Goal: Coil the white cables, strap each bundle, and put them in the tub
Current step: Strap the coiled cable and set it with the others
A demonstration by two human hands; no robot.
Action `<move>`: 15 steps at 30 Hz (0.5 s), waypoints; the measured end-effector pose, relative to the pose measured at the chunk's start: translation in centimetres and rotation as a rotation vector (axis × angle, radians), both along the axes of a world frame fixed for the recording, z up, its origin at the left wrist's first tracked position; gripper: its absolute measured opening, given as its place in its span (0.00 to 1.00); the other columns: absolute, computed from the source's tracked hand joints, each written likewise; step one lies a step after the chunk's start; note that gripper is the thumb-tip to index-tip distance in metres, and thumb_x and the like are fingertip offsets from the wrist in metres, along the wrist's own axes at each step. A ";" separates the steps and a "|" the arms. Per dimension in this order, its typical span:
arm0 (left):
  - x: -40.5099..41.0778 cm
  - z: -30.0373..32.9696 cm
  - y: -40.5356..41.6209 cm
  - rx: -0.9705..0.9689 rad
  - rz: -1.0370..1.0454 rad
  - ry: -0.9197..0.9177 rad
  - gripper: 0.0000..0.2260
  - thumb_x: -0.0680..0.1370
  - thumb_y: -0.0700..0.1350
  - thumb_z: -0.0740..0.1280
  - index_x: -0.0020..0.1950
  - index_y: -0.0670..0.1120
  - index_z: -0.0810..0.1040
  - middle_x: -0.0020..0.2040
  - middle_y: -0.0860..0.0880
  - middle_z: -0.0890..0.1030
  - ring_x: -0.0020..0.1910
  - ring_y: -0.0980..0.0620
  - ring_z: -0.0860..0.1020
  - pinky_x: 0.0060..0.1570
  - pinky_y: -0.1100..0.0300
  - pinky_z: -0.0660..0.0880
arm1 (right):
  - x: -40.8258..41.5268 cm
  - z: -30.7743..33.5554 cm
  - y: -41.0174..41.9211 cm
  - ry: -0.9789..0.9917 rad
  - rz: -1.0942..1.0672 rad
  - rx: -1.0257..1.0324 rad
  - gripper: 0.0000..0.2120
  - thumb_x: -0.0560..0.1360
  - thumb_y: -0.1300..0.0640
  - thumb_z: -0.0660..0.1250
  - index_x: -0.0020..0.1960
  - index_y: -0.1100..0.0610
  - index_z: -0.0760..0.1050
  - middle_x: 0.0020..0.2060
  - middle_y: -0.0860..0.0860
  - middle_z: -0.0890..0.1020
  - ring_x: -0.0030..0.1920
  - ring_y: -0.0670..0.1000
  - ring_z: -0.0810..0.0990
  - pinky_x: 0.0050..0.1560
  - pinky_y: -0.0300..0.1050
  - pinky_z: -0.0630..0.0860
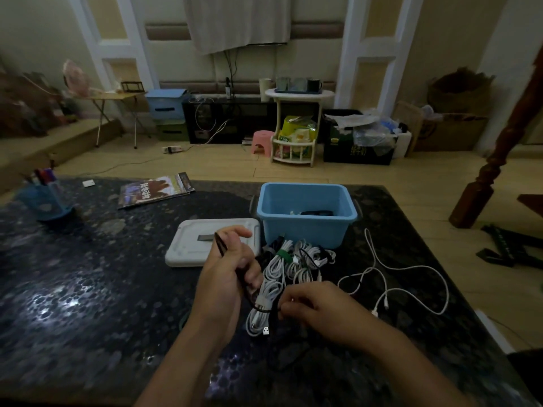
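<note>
My only view comes from the head camera, worn above the near edge of the dark desk (pixel 88 289) and tilted forward and down. Its wide lens takes in both forearms close below, the whole desk top, then the floor and far wall beyond.
</note>
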State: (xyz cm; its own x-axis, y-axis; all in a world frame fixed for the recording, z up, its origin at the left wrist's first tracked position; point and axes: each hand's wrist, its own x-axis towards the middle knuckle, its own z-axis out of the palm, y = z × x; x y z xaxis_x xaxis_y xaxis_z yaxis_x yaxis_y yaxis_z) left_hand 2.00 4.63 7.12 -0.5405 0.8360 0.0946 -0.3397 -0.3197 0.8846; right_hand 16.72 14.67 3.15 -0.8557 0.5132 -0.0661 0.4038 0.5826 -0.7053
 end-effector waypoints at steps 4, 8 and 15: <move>0.2 -0.4 -0.1 -0.038 0.018 0.104 0.15 0.78 0.56 0.58 0.50 0.44 0.68 0.30 0.51 0.66 0.27 0.52 0.66 0.32 0.55 0.67 | -0.4 0.5 -0.5 -0.040 0.049 -0.019 0.06 0.80 0.51 0.66 0.49 0.49 0.82 0.37 0.41 0.81 0.36 0.37 0.77 0.39 0.33 0.72; -0.5 -0.3 -0.2 -0.074 0.036 0.110 0.13 0.82 0.56 0.55 0.49 0.47 0.68 0.32 0.51 0.61 0.28 0.53 0.55 0.28 0.57 0.52 | 0.1 0.6 0.1 -0.055 0.063 -0.027 0.05 0.79 0.49 0.67 0.49 0.47 0.82 0.38 0.45 0.82 0.36 0.38 0.77 0.40 0.35 0.74; 0.1 -1.6 0.2 -0.410 -0.060 0.378 0.23 0.84 0.57 0.52 0.48 0.44 0.79 0.29 0.51 0.63 0.22 0.58 0.59 0.22 0.65 0.57 | 0.9 1.4 0.6 0.296 -0.174 -0.205 0.04 0.80 0.58 0.68 0.47 0.53 0.81 0.39 0.56 0.84 0.32 0.48 0.83 0.35 0.42 0.78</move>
State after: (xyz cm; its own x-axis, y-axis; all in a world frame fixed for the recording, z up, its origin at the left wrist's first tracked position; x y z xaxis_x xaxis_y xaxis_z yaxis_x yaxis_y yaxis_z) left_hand 2.14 4.78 5.55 -0.4821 0.8735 -0.0672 0.0184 0.0867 0.9961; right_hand 17.58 15.30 4.51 -0.7543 0.6543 0.0539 0.2465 0.3583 -0.9005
